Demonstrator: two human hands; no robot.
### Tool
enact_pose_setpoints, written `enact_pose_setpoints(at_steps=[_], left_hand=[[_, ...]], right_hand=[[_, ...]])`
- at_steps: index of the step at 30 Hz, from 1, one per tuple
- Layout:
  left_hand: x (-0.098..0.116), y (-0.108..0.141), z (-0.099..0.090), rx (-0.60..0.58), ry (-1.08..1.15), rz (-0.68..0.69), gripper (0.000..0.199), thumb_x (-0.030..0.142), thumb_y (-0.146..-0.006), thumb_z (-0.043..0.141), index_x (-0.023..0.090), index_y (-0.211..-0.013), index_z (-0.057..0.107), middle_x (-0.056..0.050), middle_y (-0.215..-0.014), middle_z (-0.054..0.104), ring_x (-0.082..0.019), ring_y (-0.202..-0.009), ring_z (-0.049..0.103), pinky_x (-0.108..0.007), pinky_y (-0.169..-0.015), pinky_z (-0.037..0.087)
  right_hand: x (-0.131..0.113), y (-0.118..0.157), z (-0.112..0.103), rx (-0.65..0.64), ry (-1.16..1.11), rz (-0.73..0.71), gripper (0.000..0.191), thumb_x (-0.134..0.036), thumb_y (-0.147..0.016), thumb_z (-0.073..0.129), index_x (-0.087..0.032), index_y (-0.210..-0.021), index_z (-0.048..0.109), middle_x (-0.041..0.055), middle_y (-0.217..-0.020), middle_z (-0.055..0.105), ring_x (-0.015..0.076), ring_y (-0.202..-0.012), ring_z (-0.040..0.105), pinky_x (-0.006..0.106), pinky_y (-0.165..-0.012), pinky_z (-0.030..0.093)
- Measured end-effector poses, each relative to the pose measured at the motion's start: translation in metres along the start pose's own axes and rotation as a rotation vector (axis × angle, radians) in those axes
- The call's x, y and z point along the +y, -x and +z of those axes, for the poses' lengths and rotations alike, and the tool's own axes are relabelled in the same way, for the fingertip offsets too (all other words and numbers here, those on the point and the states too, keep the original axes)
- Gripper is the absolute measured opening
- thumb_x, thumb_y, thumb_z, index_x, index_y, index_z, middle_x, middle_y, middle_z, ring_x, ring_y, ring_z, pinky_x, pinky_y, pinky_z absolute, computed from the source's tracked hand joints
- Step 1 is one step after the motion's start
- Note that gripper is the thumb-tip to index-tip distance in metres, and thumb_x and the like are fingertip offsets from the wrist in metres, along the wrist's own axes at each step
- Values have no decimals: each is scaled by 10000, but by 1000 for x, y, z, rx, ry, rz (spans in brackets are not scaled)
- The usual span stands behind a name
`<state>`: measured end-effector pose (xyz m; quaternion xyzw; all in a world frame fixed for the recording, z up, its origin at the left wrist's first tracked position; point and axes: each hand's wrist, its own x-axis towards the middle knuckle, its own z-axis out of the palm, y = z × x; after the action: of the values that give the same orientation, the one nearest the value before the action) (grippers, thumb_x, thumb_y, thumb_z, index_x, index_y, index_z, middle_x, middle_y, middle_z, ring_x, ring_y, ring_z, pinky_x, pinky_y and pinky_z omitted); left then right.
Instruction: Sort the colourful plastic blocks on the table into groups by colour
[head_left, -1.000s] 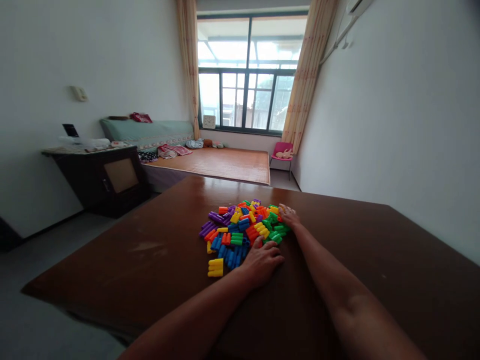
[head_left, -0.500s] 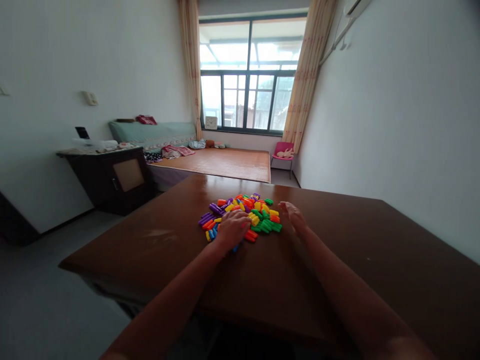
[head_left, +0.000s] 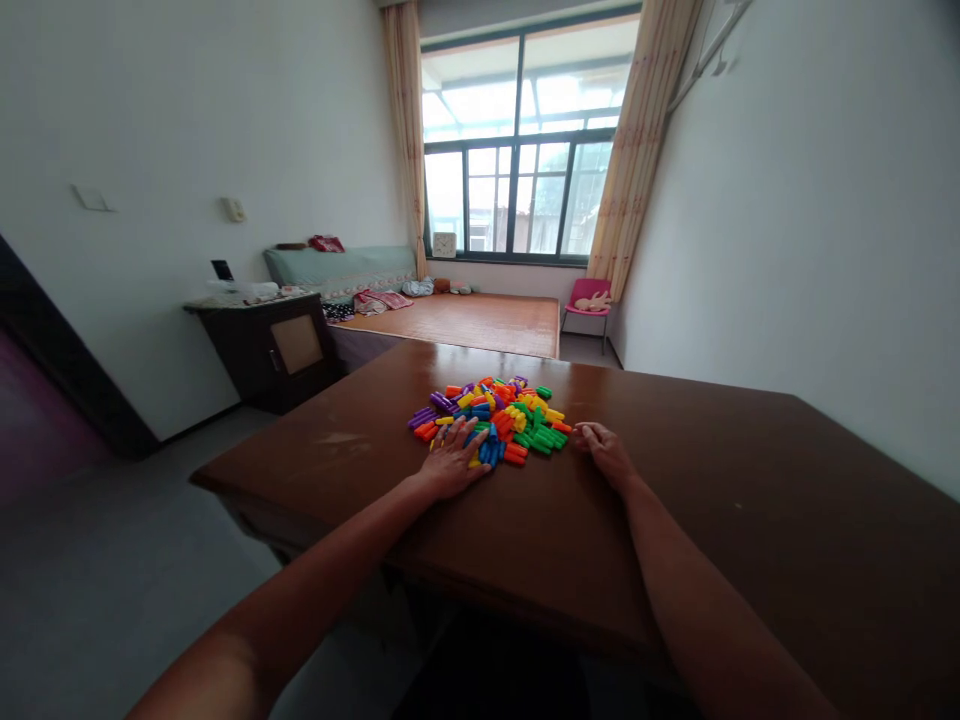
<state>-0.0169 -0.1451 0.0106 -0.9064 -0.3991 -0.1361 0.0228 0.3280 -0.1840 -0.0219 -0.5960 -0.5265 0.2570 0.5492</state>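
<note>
Small plastic toy pieces in purple, blue, green, yellow, orange and red lie in a loose pile on the brown table. My left hand rests palm down over the pile's near left side, fingers spread across it. Blue pieces show just beside its fingertips, and whatever is under the palm is hidden. At the right edge of the pile is my right hand, turned on its side with loosely bent fingers. Its fingertips are close to an orange piece; whether they touch it I cannot tell.
The brown table reaches far to the right, with its left corner near the floor area. Behind it stand a bed, a dark cabinet and a pink chair under the window.
The view has turned left. My left hand has drawn back toward me and spread its fingers, exposing blue and green pieces. My right hand has come closer to the pile's right edge.
</note>
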Motion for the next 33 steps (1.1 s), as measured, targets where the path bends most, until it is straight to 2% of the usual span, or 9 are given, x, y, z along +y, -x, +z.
enact_pose_setpoints(at_steps=[5, 8, 11, 14, 18, 21, 23, 28, 33], left_hand=[[34, -44, 3, 25, -35, 111, 657, 582, -860, 522, 325, -1449, 384, -58, -1539, 333, -313, -1440, 185, -549, -1160, 90], [52, -66, 3, 68, -8, 98, 589, 601, -885, 467, 316, -1400, 446, -56, -1493, 407, -301, -1410, 257, -542, -1153, 129], [64, -79, 3, 107, 26, 92, 497, 579, -928, 395, 297, -1316, 526, -49, -1408, 505, -281, -1356, 347, -531, -1140, 184], [71, -80, 7, 133, 50, 166, 456, 540, -930, 424, 299, -1303, 528, -34, -1361, 546, -255, -1318, 398, -493, -1135, 217], [69, -71, 8, 166, 91, 217, 390, 448, -919, 479, 303, -1275, 545, -22, -1307, 585, -227, -1247, 470, -464, -1128, 233], [62, -67, 2, 164, 127, 197, 336, 392, -885, 526, 289, -1196, 600, -28, -1239, 626, -237, -1196, 505, -465, -1094, 276], [56, -67, -4, 159, 142, 178, 276, 331, -861, 543, 269, -1112, 639, -34, -1185, 652, -240, -1156, 528, -452, -1060, 314], [45, -72, -9, 174, 148, 96, 181, 165, -814, 511, 221, -865, 675, -36, -1018, 695, -230, -1044, 576, -410, -973, 382], [36, -74, 0, 205, 155, 97, 194, 148, -804, 516, 230, -857, 683, -28, -974, 702, -217, -1008, 591, -385, -952, 401]], right_hand=[[-1, 0, -4, 21, 39, -9, 415, -535, -837, 469, -185, -971, 650, 89, -929, 722, 169, -668, 629, 320, -649, 537], [-1, -2, -7, 45, 67, -5, 427, -545, -839, 464, -186, -980, 648, 92, -957, 722, 165, -651, 624, 304, -593, 527], [-1, -4, -9, 51, 99, -10, 448, -557, -847, 449, -189, -1002, 650, 89, -956, 720, 167, -650, 625, 297, -568, 522], [-1, -4, -9, 18, 203, -51, 426, -543, -852, 468, -207, -1017, 671, 64, -864, 720, 173, -661, 628, 300, -605, 522], [-3, -1, -5, -59, 294, -123, 356, -488, -822, 571, -233, -1048, 671, 41, -897, 722, 175, -731, 652, 323, -732, 532], [-4, 0, 0, -170, 161, -159, 372, -444, -798, 622, -229, -1101, 640, 50, -1030, 711, 175, -845, 669, 335, -832, 528], [-6, 0, 3, -226, 75, -154, 382, -444, -791, 633, -214, -1096, 636, 56, -1001, 716, 184, -895, 670, 339, -862, 520], [-13, -1, 8, -149, 51, -57, 417, -549, -829, 555, -185, -1015, 641, 45, -783, 711, 178, -704, 649, 302, -686, 517], [-25, 4, 15, -134, 209, -100, 430, -598, -826, 538, -193, -877, 675, 24, -715, 674, 154, -637, 593, 274, -636, 479]])
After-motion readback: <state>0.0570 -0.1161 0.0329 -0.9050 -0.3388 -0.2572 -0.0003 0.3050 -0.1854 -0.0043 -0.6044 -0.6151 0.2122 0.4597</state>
